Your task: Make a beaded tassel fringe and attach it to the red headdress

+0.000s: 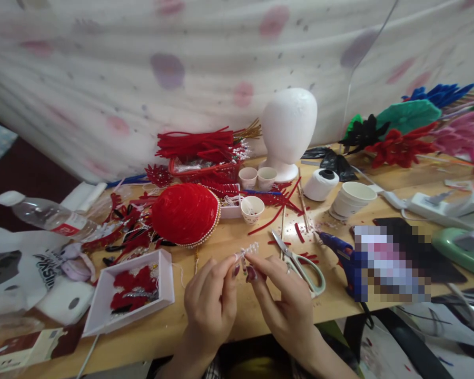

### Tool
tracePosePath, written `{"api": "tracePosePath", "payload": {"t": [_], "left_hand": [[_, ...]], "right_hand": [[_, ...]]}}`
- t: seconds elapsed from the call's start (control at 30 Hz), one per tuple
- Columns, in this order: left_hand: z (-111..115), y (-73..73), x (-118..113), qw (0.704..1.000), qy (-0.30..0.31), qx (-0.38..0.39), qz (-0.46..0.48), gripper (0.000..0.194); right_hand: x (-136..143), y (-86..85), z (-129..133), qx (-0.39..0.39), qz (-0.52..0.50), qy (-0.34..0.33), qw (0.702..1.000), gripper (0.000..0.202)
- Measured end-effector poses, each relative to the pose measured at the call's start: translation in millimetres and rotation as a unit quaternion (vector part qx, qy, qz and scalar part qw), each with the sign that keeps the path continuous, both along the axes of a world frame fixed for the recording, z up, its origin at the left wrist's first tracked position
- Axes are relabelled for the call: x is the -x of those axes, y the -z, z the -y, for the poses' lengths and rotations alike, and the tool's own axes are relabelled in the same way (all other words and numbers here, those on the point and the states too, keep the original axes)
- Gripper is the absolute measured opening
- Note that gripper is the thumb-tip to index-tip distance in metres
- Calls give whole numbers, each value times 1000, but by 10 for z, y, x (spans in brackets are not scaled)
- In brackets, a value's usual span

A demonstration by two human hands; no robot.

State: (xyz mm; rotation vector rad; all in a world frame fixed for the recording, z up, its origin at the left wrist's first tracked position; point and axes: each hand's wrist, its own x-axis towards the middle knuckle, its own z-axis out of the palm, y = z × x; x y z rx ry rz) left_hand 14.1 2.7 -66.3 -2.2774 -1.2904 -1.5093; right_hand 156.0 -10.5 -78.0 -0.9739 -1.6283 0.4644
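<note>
- Above bench [161,323], pinching small white beaded piece [252,248] between nearly closed fingertips of left hand [211,297] and right hand [283,297]
- Beside right hand, noted scissors [289,256]
- Beyond left hand, noted red dome [184,213] with beaded rim

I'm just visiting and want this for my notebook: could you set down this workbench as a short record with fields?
Left hand: fingertips pinched at a small whitish piece
Right hand: fingertips at the same piece
Right of hands: green-handled scissors, blue glue gun
Left of hands: white box holding red pieces
Behind: red dome-shaped item with beaded edge, white head form
Piece's exact make: too small to tell
</note>
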Motion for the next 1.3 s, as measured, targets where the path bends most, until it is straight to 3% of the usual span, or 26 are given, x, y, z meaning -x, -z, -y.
{"api": "tracePosePath", "payload": {"t": [0.17,0.4,0.53,0.67,0.8,0.93,1.03,1.17,1.3], "left_hand": [[29,-7,-48,1000,2,3,0,15],[70,49,-59,999,17,45,12,15],[61,89,-67,993,37,101,56,16],[50,119,-47,972,38,194,124,18],[10,160,-14,923,32,313,220,28],[-52,208,1,852,36,406,328,38],[-82,261,11,829,45,418,369,44],[-97,383,4,802,35,424,420,47],[-98,514,-66,718,33,477,506,47]], "right_hand": [[34,28,12,63,-87,-1,994,29],[112,142,-15,159,-234,-41,958,11],[152,164,-39,209,-281,-55,935,7],[154,157,-77,255,-288,-76,920,15],[176,151,-138,338,-341,-98,872,28],[216,125,-179,447,-458,-122,758,38],[239,85,-178,493,-504,-133,697,45],[295,42,-165,506,-533,-146,662,50],[373,62,-190,502,-569,-100,644,57]]}}
